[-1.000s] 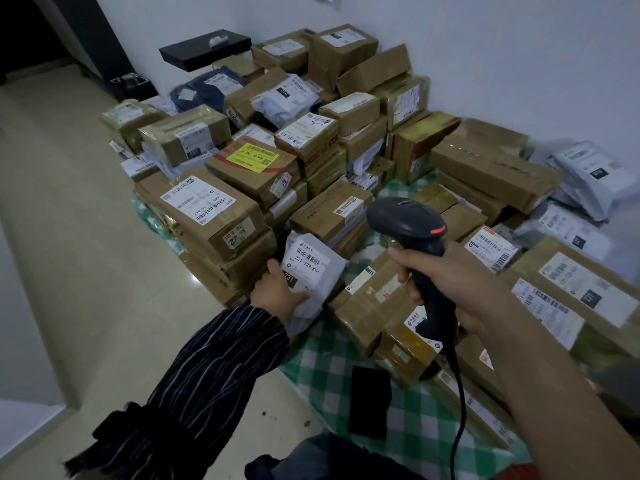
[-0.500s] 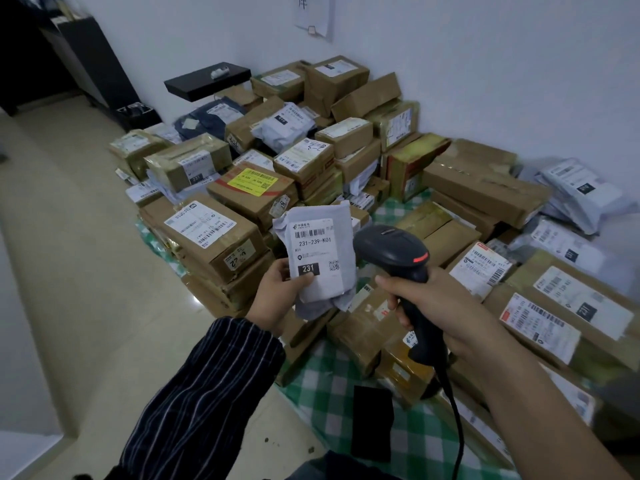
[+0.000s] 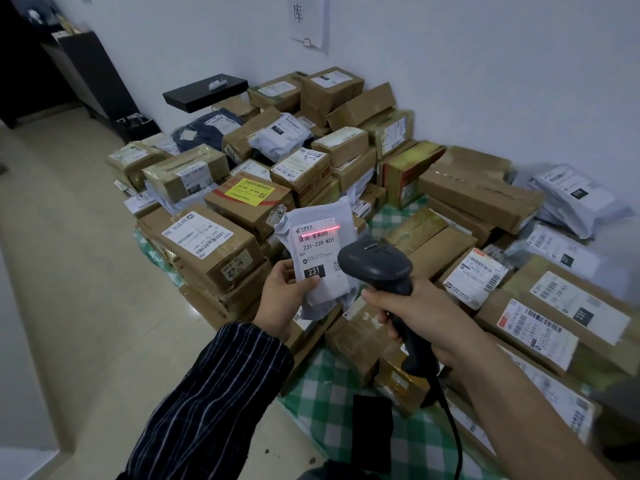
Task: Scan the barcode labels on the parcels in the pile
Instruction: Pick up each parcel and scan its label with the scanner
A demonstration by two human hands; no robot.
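the cream tiled floor (image 3: 69, 271) is lying open along the left, running back toward a dark cabinet (image 3: 93, 74), and this free strip is ending at the left edge of the pile. the white wall (image 3: 485, 81) is closing in the far and right sides. the pile of brown cardboard boxes and grey plastic mailer bags (image 3: 460, 188) is sitting against that wall on a green and white checked cloth (image 3: 415, 441), which is showing bare squares at its near edge beside a flat black object (image 3: 372, 431). a white paper sheet (image 3: 310, 20) is hanging on the wall above, bearing the character 库.

the left hand (image 3: 282, 299), in a dark striped sleeve (image 3: 214, 403), is pinching the lower edge of a pale grey plastic mailer parcel (image 3: 317, 216), holding it upright over the pile's near edge. the right hand (image 3: 419, 317) is gripping the handle of a black handheld barcode scanner (image 3: 375, 268), just beside the parcel, with its head facing the parcel. the parcel's white label (image 3: 320, 254) is reading "231-239-k01" and "231", and a red scan line (image 3: 320, 232) is crossing its barcode. a yellow label (image 3: 251, 192) is showing on a box behind.
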